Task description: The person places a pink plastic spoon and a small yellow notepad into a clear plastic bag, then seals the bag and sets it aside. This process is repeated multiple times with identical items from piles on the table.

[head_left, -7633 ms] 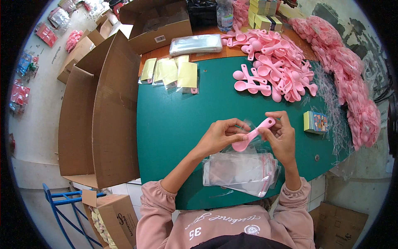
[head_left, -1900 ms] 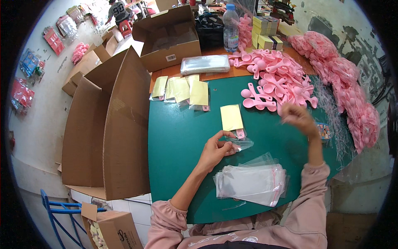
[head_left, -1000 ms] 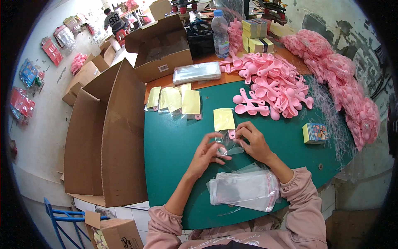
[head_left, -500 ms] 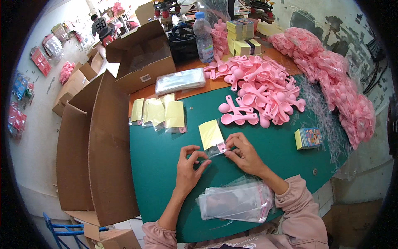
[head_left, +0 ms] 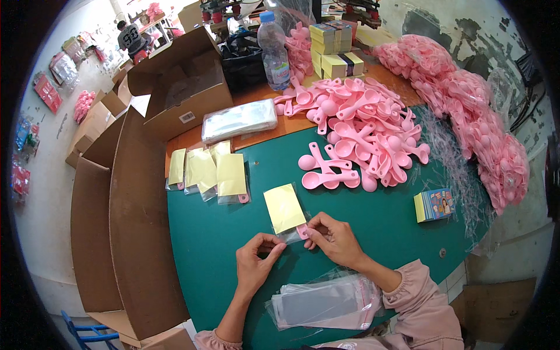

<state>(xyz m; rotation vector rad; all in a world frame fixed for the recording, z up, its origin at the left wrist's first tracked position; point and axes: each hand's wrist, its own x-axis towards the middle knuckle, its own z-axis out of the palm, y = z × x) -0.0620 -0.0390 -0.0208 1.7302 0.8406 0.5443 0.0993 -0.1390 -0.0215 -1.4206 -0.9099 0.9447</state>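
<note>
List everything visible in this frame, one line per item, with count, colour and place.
bagged pack with yellow card: one, yellow and clear, on the mat at both hands' fingertips
finished packs: about four, yellow, in a row at mat's left
green mat: one, covering the table
loose pink spoons: a heap, upper middle
bagged pink spoons: a long pile, right edge
clear bag stack: one, near edge, by the right forearm
card stack: one, yellow-edged, right
water bottle: one, clear, far side
cardboard boxes: several, brown, left
left hand: pinching the bag's end
right hand: at the pack's pink tip
</note>
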